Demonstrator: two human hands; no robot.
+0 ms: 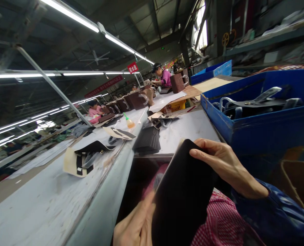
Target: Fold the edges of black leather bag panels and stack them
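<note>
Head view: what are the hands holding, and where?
Both grip a flat black leather panel: right hand on its upper right edge, left hand at its lower left edge.

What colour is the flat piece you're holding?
The flat piece is black, maybe very dark brown, seen in the head view.

**Obscured and cut-off items**

The left hand (135, 227) is cut off by the bottom edge. The dark leather panel (182, 198) runs off the bottom edge and hides the right hand (226, 164) palm. Blue bin (256, 126) contents are indistinct. The far worker (163, 76) has a blurred face.
</note>
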